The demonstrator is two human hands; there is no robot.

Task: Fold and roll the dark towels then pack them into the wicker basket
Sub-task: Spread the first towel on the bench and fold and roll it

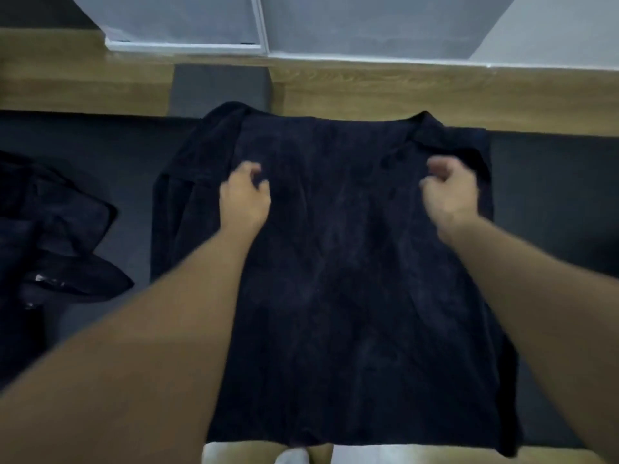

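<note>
Towel (335,279): spread over the mat's (552,195) middle, reaching its near edge.
Left hand (246,195): fingers curled on towel, grip unclear.
Right hand (449,192): curled likewise, grip unclear.
Second towel (50,229): crumpled at left edge.

Your towel (335,262) is plain dark navy; the mat (552,182) under it is charcoal grey, the floor (402,92) beyond wood-grained tan.

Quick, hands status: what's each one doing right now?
Left hand: fingers curled over the dark towel; grip cannot be told.
Right hand: curled at the towel too; grip cannot be told.
</note>
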